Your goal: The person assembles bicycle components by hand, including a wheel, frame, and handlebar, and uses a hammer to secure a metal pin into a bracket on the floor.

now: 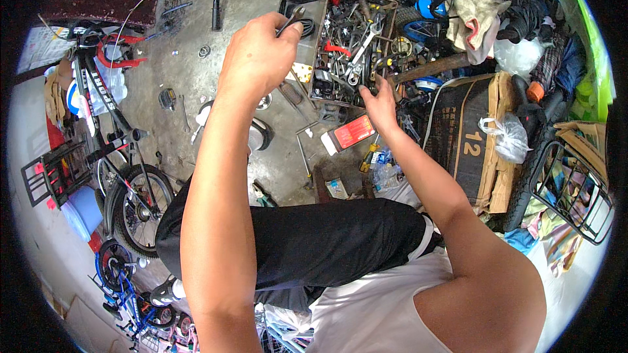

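Observation:
My left hand [260,52] is raised over the floor, left of the toolbox, its fingers closed round a dark open-end wrench [296,16]. The wrench's jaw sticks out past my thumb. My right hand [381,103] reaches to the near right corner of a metal toolbox [320,44], thumb and fingers apart, touching or just above the tools there. Heaped inside the box are wrenches, sockets and small parts, among them a long silver wrench [366,44] and a red-handled tool [337,48].
A red and white carton [351,134] lies below the toolbox, beside a yellow-handled screwdriver [368,158]. At right stands a big cardboard box [461,140] next to a tyre [523,189]. A black bicycle [98,111] is at left. Pedals, a handlebar [214,0] and loose tools lie on the concrete.

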`<state>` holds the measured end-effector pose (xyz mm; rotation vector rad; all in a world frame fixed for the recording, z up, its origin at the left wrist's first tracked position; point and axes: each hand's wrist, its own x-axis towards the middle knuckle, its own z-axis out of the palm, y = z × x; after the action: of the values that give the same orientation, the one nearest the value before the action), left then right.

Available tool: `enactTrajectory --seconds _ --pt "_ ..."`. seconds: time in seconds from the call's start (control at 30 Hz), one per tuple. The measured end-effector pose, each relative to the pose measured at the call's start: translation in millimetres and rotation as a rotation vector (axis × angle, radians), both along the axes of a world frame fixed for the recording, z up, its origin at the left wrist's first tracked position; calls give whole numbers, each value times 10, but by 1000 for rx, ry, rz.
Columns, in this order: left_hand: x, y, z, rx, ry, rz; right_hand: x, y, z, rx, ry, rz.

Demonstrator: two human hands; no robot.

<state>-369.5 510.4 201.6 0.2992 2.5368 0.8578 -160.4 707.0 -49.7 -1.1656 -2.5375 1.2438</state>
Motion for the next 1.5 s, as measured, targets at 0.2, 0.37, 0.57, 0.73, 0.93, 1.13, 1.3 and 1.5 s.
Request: enactTrajectory --seconds 0.2,0.37,0.57,0.73,0.93,1.13,1.3,1.5 --pt "-18 7 0 18 1 -7 -516 -206 -218 -63 -242 -143" --pt "-45 43 6 35 12 -19 -795 -505 -233 -27 -195 -139" --pt "-50 59 -26 26 23 -20 -1114 -1251 123 -20 -251 180" --pt "-32 17 52 15 91 -57 -1210 -1236 31 42 -294 117" --pt "-35 -2 162 31 111 -33 -680 -993 88 131 95 378" --pt "-32 -8 188 49 76 -15 -283 -554 46 305 -22 187" --pt "-41 -128 145 90 125 1 -424 -313 241 456 -241 334" --pt "-38 -202 329 97 168 -12 -544 188 171 828 -390 777"
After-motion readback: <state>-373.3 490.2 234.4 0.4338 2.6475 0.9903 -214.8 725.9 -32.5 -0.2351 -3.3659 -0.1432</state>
